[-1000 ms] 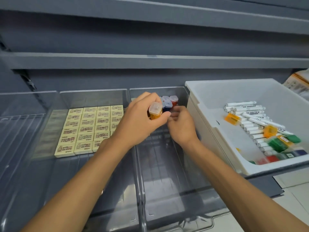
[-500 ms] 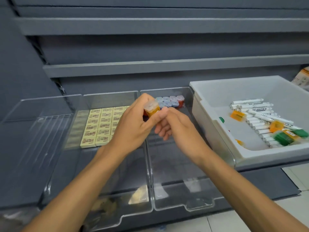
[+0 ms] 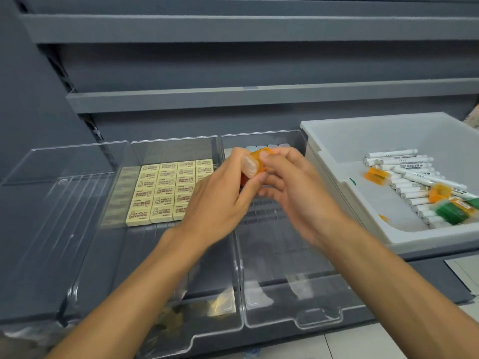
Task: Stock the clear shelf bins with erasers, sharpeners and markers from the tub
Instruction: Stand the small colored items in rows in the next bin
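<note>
Both forearms [image 3: 145,288] are bare, right down to the lower frame edge. The left hand [image 3: 217,200] and right hand [image 3: 298,195] are bare too.

One head-worn camera (wide-angle) faces forward and down, close above the bins [image 3: 272,268] and tub [image 3: 363,136], viewing from their front edge.

- Orange sharpener [image 3: 255,161]: see-through, with a pale cap, pinched between the left hand [image 3: 220,200] and right hand [image 3: 298,193] above the right bin [image 3: 285,301].
- Other sharpeners [image 3: 267,147]: a short row at that bin's back wall.
- Erasers [image 3: 166,193]: cream blocks with brown print, lying flat in tidy rows in the middle bin [image 3: 176,149].
- Markers [image 3: 404,164]: white, piled side by side in the white tub [image 3: 363,130], with loose orange and green sharpeners [image 3: 451,211] among them.
</note>
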A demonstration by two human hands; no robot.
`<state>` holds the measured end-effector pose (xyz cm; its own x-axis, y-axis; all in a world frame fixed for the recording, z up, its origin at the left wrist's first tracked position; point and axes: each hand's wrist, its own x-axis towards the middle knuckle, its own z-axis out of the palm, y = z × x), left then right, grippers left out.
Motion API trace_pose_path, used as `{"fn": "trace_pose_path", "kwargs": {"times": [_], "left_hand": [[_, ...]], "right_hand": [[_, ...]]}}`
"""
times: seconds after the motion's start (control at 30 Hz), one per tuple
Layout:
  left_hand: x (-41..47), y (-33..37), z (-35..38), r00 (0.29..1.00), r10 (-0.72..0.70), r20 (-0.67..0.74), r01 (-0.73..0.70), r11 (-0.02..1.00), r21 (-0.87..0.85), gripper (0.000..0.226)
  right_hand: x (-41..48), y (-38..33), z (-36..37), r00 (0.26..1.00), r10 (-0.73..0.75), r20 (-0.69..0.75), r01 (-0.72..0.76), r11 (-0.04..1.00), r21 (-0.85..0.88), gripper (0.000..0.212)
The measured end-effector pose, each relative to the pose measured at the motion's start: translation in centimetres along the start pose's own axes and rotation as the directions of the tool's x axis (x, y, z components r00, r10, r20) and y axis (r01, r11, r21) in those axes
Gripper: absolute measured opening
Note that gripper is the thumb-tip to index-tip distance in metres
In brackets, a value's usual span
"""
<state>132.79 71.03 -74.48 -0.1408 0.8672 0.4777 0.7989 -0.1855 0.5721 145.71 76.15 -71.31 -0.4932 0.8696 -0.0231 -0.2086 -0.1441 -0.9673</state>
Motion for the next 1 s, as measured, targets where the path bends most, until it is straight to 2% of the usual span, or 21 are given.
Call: {"fn": "trace_pose_path", "kwargs": {"times": [0.1,0.2,0.27,0.37,0.53,0.7,0.77,0.87,1.0], "left_hand": [[0.3,-0.5,0.4,1.000,0.008,0.016,-0.008,1.000,0.010,0.010],[0.6,-1.0,0.8,0.999,-0.022,-0.024,0.017,0.983,-0.183,0.019],[0.6,-1.2,1.0,0.995,-0.055,-0.078,0.030,0.955,-0.294,0.020],[0.4,-1.0,1.2,0.989,-0.104,-0.105,0.059,0.930,-0.363,0.013],[0.4,-0.9,1.4,0.989,-0.088,-0.123,0.056,0.968,-0.246,0.020],[0.3,-0.8,1.4,0.987,-0.079,-0.138,0.050,0.978,-0.201,0.021],[0.3,-0.7,1.5,0.988,-0.070,-0.136,0.044,0.982,-0.186,0.020],[0.3,-0.9,1.6,0.987,-0.061,-0.150,0.033,0.982,-0.185,0.011],[0.4,-1.0,1.7,0.986,-0.047,-0.158,0.021,0.987,-0.161,0.008]], "right_hand": [[0.5,0.4,-0.4,0.997,-0.011,-0.082,0.012,1.000,0.020,0.017],[0.6,0.8,-0.3,0.985,-0.049,-0.165,0.061,0.996,0.070,0.028],[0.5,1.2,-0.2,0.982,-0.082,-0.168,0.098,0.991,0.090,0.028],[0.4,1.4,0.0,0.987,-0.089,-0.131,0.108,0.983,0.152,0.029],[0.6,1.5,0.0,0.986,-0.080,-0.148,0.101,0.984,0.146,0.034],[0.5,1.3,-0.5,0.985,-0.073,-0.156,0.084,0.994,0.067,0.016],[0.7,1.2,-0.8,0.983,-0.053,-0.178,0.070,0.993,0.093,0.015],[0.7,1.3,-1.2,0.979,-0.018,-0.202,0.041,0.993,0.112,0.027],[0.5,1.3,-1.4,0.983,0.002,-0.184,0.030,0.985,0.168,0.021]]}}
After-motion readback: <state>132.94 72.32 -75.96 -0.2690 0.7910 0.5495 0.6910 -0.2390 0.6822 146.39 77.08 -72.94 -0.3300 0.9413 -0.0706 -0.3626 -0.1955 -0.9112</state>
